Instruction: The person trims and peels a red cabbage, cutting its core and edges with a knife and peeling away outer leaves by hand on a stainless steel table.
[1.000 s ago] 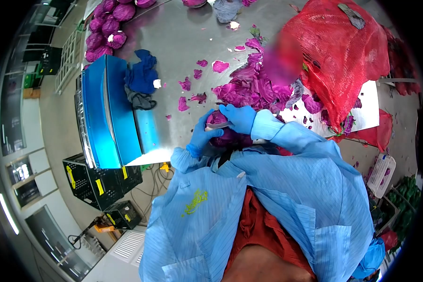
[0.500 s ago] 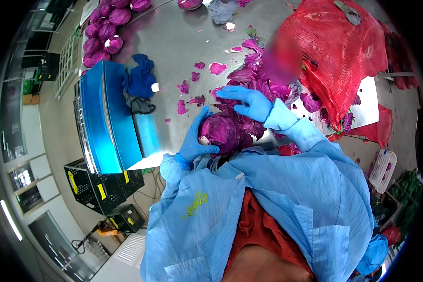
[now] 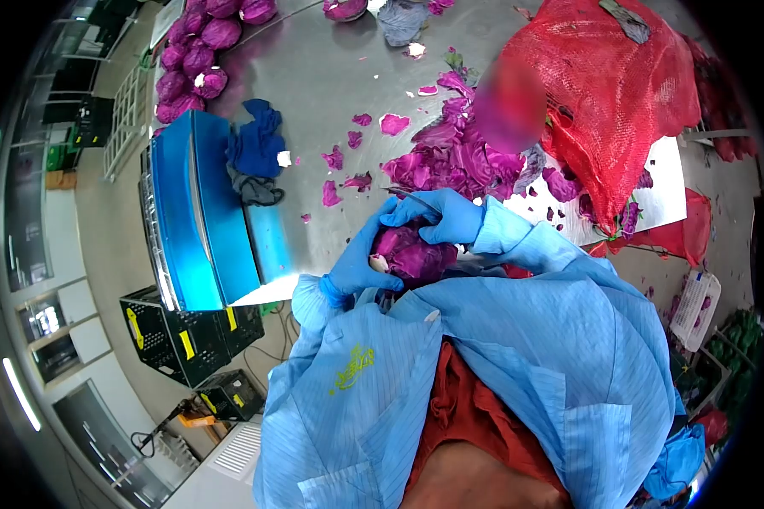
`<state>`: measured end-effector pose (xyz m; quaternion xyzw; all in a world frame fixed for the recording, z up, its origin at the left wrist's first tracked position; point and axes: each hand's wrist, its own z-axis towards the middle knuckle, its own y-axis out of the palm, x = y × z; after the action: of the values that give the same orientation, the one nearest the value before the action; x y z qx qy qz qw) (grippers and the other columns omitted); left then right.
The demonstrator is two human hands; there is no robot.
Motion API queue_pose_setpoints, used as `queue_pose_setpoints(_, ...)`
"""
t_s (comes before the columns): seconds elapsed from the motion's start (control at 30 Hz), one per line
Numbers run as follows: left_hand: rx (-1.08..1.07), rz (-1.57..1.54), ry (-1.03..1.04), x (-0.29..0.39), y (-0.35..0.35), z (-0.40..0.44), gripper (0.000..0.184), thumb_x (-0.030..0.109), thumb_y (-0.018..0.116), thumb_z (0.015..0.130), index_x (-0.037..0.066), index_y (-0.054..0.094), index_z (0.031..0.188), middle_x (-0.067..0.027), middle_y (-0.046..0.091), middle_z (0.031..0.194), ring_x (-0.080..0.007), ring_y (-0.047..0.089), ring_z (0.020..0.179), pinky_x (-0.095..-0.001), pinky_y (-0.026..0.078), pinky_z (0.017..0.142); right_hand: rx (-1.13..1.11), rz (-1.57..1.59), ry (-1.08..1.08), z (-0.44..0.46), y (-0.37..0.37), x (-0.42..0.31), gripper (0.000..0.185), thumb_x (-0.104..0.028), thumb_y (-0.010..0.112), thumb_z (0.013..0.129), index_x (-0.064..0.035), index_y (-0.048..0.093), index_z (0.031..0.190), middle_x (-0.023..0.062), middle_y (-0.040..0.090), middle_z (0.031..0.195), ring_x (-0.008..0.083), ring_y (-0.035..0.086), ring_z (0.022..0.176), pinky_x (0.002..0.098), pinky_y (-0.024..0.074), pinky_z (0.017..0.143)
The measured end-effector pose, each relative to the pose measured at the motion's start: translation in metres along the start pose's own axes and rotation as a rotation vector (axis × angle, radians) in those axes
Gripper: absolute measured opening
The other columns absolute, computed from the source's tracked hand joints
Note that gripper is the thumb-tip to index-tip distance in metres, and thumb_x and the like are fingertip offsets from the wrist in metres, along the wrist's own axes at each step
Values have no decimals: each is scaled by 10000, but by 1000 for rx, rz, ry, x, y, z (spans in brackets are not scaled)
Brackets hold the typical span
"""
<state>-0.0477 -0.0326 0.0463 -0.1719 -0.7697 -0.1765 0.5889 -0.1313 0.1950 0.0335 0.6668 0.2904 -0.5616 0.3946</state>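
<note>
Cabbage (image 3: 416, 257), round, leafy, fills curled left fingers (image 3: 380, 278); right fingers (image 3: 406, 211) clutch a thin knife (image 3: 410, 197).

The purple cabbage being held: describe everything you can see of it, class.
The cabbage is roundish and purple, its overlapping leaves glossy. A whitish patch, perhaps the stem end, faces left in the picture. The left grip cups that side; fingers of the right grip lie over its far side, apparently touching. It is by the near edge of the metal table; its underside is hidden.

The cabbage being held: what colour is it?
The cabbage is purple with a whitish patch, clearest in the head view.
</note>
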Motion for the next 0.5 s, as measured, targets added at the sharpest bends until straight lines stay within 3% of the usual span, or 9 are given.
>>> queue_pose_setpoints(0.1, -29, 112, -33, 4, -2, -2, 1214, 197, 886, 501, 14, 219, 1498, -156, 345, 1484, -262, 346, 1373, -378, 251, 1149, -45, 45, 9, -2, -3, -8, 535, 69, 591, 705, -56, 635, 1223, 76, 609, 1240, 208, 569, 1154, 323, 412, 1037)
queue_pose_setpoints(0.2, -21, 133, -15, 5, 2, -2, 1166, 200, 886, 506, 26, 263, 1476, -151, 385, 1443, -264, 375, 1346, -376, 274, 1134, -95, 20, -168, 0, -2, -4, 534, 75, 595, 702, -58, 633, 1218, 85, 594, 1233, 202, 565, 1134, 320, 413, 1027)
queue_pose_setpoints(0.3, -58, 149, -47, 10, 5, -1, 1145, 212, 891, 510, 35, 283, 1464, -144, 409, 1408, -266, 394, 1324, -373, 289, 1122, -162, -113, -182, 1, -9, 1, 516, 76, 609, 691, -43, 632, 1192, 96, 597, 1167, 202, 564, 1101, 322, 424, 1004)
queue_pose_setpoints(0.4, -57, 136, -46, 4, 7, -2, 1132, 218, 893, 512, 41, 294, 1456, -139, 419, 1392, -267, 403, 1311, -371, 295, 1115, -172, -116, -126, -2, -8, -2, 492, 71, 630, 674, -28, 634, 1156, 98, 593, 1092, 206, 563, 1078, 327, 420, 1005)
queue_pose_setpoints(0.5, -99, 194, -10, 0, 7, 1, 1120, 227, 895, 517, 39, 303, 1449, -146, 419, 1388, -266, 406, 1308, -371, 295, 1114, -215, -87, 71, -4, -9, -15, 447, 42, 653, 666, -4, 635, 1110, 105, 577, 1171, 203, 538, 1105, 314, 398, 995)
